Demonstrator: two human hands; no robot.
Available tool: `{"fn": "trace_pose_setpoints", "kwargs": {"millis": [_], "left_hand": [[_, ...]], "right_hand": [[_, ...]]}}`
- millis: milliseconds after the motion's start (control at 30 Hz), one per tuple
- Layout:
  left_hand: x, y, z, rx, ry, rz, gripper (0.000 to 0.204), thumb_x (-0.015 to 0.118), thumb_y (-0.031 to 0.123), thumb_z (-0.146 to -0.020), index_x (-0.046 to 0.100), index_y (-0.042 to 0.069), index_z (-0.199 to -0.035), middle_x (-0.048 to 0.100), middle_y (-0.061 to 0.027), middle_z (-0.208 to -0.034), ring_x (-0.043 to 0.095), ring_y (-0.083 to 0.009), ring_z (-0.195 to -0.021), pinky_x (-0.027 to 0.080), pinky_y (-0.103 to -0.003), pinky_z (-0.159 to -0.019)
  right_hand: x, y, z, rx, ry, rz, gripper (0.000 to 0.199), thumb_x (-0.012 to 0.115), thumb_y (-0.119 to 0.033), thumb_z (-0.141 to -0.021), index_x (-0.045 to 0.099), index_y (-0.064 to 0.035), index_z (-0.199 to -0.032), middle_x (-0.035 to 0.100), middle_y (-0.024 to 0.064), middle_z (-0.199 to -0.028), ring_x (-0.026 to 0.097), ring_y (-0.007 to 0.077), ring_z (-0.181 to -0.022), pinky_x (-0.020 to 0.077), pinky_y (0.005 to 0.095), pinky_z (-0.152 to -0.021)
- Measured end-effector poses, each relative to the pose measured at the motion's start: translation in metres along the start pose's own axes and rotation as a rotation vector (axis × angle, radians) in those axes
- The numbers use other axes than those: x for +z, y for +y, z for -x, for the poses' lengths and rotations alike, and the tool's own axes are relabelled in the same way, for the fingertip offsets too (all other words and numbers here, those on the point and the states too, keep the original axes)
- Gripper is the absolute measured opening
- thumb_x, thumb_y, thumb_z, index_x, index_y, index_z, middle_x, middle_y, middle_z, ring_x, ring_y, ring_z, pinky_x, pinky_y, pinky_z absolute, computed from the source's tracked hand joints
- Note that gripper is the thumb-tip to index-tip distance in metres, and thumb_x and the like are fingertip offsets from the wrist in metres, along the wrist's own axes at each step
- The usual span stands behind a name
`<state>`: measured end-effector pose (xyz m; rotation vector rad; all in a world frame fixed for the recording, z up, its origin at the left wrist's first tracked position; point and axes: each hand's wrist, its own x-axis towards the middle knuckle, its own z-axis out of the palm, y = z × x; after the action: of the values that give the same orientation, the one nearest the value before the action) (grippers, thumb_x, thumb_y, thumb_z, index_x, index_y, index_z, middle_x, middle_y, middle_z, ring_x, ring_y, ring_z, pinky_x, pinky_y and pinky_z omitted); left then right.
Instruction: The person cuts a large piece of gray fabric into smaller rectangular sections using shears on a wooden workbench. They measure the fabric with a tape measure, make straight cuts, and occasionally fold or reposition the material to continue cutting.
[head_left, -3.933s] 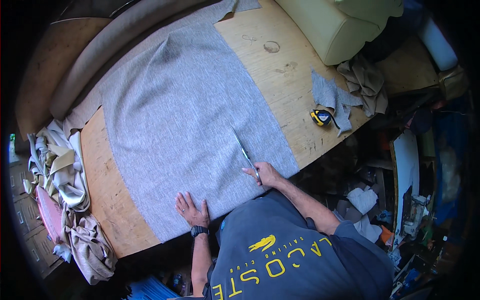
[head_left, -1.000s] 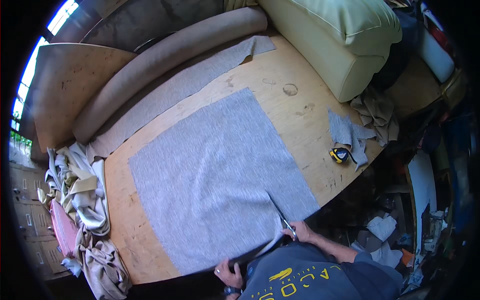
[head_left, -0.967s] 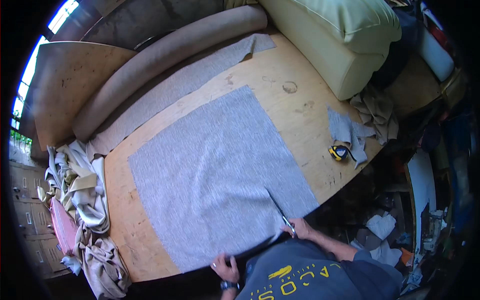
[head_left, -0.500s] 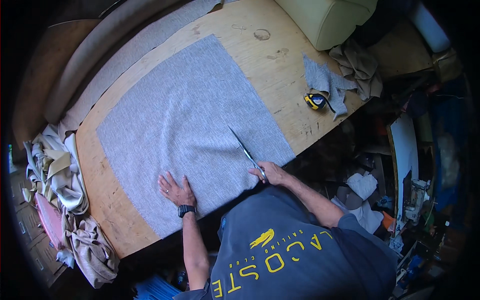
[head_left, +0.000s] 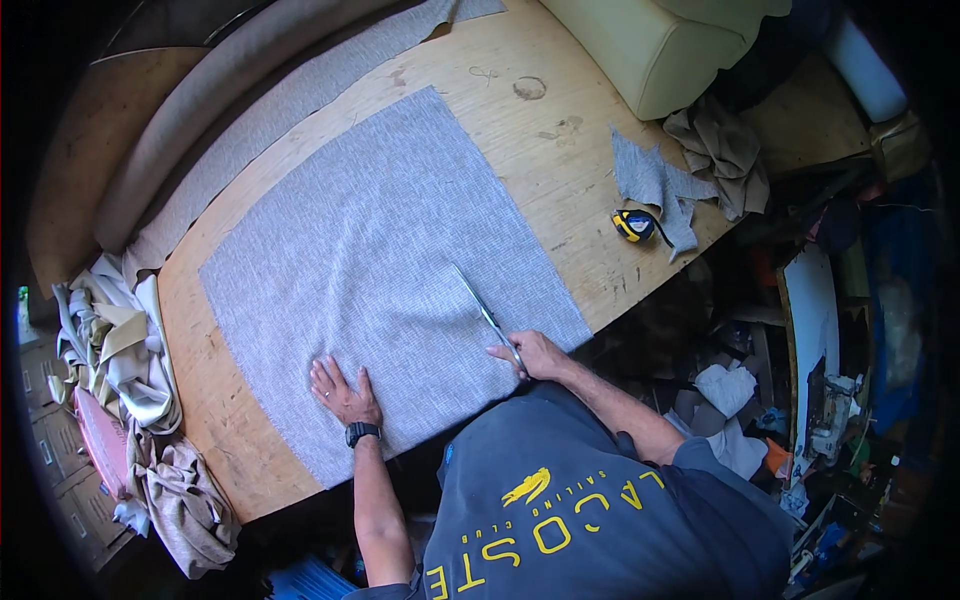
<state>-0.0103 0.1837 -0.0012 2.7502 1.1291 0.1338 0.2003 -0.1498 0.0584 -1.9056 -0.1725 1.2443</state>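
Observation:
A large piece of grey woven fabric [head_left: 300,240] is spread over the wooden table [head_left: 560,190], with soft wrinkles running across its middle. My left hand [head_left: 345,392] lies flat on its near part, fingers spread. In my right hand [head_left: 540,354] is a pair of scissors [head_left: 484,308], gripped by the handles near the table's front edge. The long blades point away from me and lie over the cloth, looking closed or nearly so. Whether the tip touches the fabric, I cannot tell.
A yellow and black tape measure [head_left: 634,226] sits beside grey fabric scraps [head_left: 650,178] at the right. Behind them stands a pale yellow upholstered piece [head_left: 680,50]. A fabric roll [head_left: 190,120] lies along the far left edge, and crumpled cloth [head_left: 130,350] is heaped at the left.
My left hand has slid slightly left and toward me over the fabric. The scissors stay in my right hand, almost in the same place. The whole view has shifted a little.

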Motion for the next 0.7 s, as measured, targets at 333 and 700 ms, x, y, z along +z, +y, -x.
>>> {"fn": "trace_pose_setpoints", "kwargs": {"millis": [333,700], "left_hand": [[-0.002,0.002,0.0,-0.015,0.006,0.033,0.077,0.065,0.043,-0.093,0.04,0.007,-0.156,0.025,-0.0194,-0.168,0.018,-0.0372,-0.156,0.008,-0.056,-0.127],[-0.006,0.004,-0.002,-0.022,-0.006,0.041,0.078,0.068,0.042,-0.091,0.041,0.007,-0.155,0.026,-0.0204,-0.167,0.019,-0.0389,-0.156,0.01,-0.058,-0.126]], "right_hand": [[-0.004,-0.02,-0.04,-0.039,0.023,0.019,0.06,0.071,-0.058,-0.093,0.063,-0.0018,-0.074,0.059,0.0082,-0.059,0.059,0.0185,-0.052,0.0482,0.0376,-0.053],[-0.012,-0.047,-0.078,-0.02,0.036,0.021,0.066,0.068,-0.064,-0.092,0.065,-0.0003,-0.075,0.059,0.0087,-0.057,0.063,0.0219,-0.056,0.0499,0.0402,-0.056]]}}
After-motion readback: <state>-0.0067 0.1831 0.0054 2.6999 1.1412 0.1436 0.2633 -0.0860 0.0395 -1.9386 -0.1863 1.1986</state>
